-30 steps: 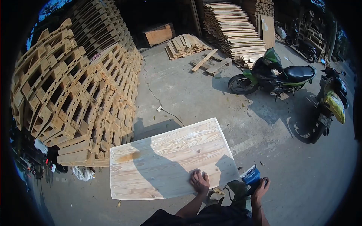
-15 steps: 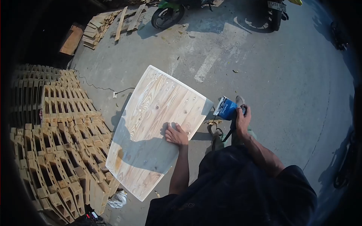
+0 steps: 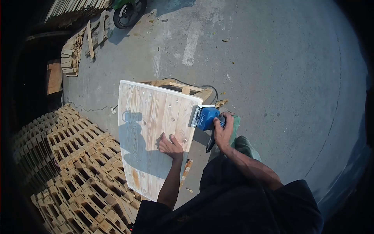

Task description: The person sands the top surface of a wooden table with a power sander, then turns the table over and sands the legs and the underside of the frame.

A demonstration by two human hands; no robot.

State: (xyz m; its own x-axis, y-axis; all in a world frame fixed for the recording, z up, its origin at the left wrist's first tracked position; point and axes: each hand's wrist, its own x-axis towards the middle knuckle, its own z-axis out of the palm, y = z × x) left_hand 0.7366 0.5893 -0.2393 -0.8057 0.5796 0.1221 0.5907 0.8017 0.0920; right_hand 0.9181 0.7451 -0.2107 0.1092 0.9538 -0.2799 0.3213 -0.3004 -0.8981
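Observation:
A wooden tabletop-like panel (image 3: 156, 105) of joined planks, with knots and a pale edge, lies on a wooden frame (image 3: 186, 90). My left hand (image 3: 170, 146) rests on its upper face near the right side, fingers apart. In my right hand (image 3: 223, 132) is a blue electric sander (image 3: 208, 118), gripped by its dark rear handle. It is turned on its side, its flat pad facing the panel's right edge, right at the upper right corner. A black cord (image 3: 210, 86) loops behind the panel. My shadow covers part of the wood.
Stacked wooden pallets (image 3: 85, 171) fill the lower left, close to the panel. Loose planks (image 3: 71, 56) and a reddish-brown board (image 3: 54, 78) lie farther back. A motorcycle wheel (image 3: 129, 15) stands at the top, on grey concrete. A socket block (image 3: 113, 110) sits on the ground.
The sander in my right hand has moved left, from beside my leg to the panel's right edge. My left hand stays on the panel. The view has shifted and turned.

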